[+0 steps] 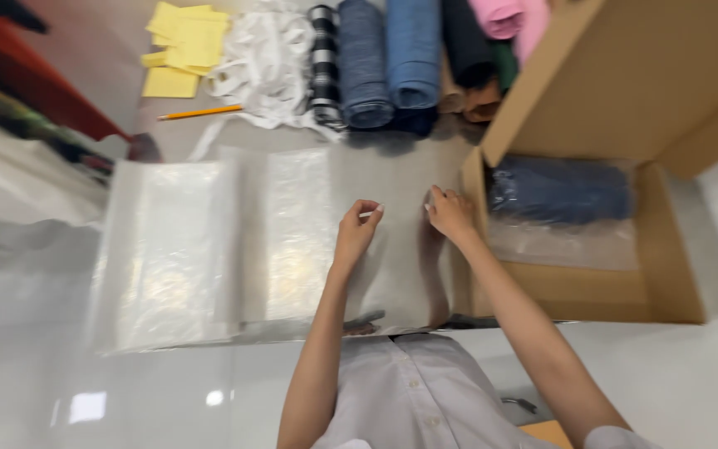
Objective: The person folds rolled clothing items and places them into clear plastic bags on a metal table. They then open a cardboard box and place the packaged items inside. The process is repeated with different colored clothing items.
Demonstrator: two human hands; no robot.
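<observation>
Pinched on a clear plastic bag (392, 241): left hand (357, 233) and right hand (450, 213), fingertips closed on the bag's far edge, a little apart.

Spread flat on a pale tabletop (168, 391), near its front edge, beside two more clear bags (168, 249) to the left. Just right of the grip, an open cardboard box (666, 249) holding a bagged dark denim roll (558, 189). Along the far edge, rolled fabrics (392, 58), white cloth (268, 62), yellow paper sheets (184, 46), a pencil (201, 112). Glossy pale floor or surface below, blurred.
</observation>
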